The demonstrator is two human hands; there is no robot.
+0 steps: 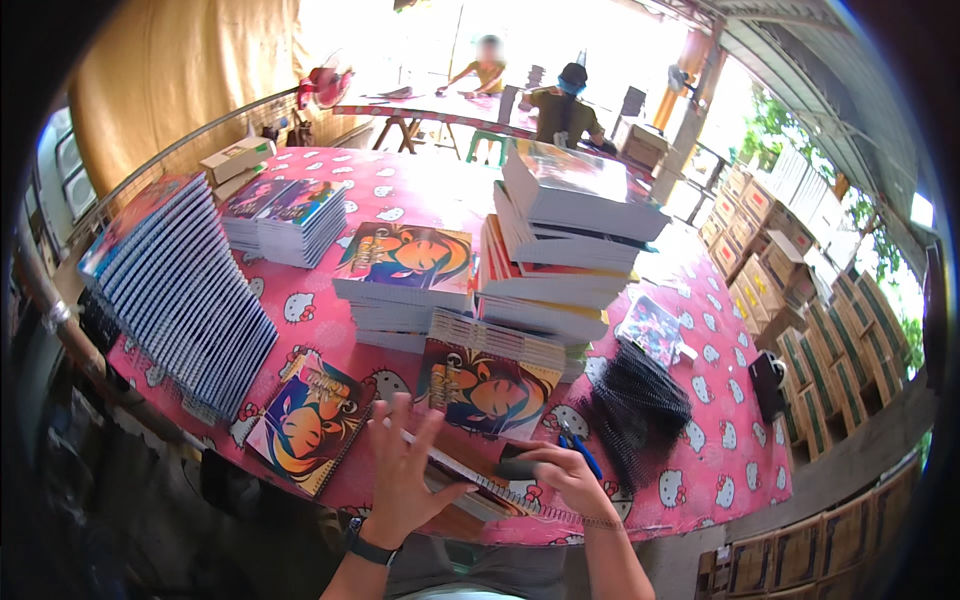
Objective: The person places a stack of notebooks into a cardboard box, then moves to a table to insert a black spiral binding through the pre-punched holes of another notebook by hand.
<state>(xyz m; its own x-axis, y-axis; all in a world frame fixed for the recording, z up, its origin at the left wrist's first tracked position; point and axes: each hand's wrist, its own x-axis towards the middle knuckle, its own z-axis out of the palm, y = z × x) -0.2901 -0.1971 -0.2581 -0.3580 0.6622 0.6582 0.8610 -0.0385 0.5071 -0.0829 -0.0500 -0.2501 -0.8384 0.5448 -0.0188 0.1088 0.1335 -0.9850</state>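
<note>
Close to the table's front edge lies a book (pixel 455 510), with a dark spiral coil (pixel 540 508) running along its edge and sticking out past its right end. My left hand (pixel 405 475) is spread out over the book's left part, fingers apart. At the coil's right part, the fingers of my right hand (pixel 575 482) are closed on a small dark object (pixel 516 468) whose kind I cannot make out. Blue-handled pliers (pixel 580 448) lie just beyond that hand. Left of my left hand is a spiral-bound book (pixel 308 422) with a colourful cover.
A stack of books with punched edges (pixel 490 380) stands right behind my hands. Taller book piles (pixel 565 230) rise behind it, and a leaning pile of bound books (pixel 185 290) is at left. Black coils (pixel 645 405) lie at right. Two people work at a far table (pixel 430 108).
</note>
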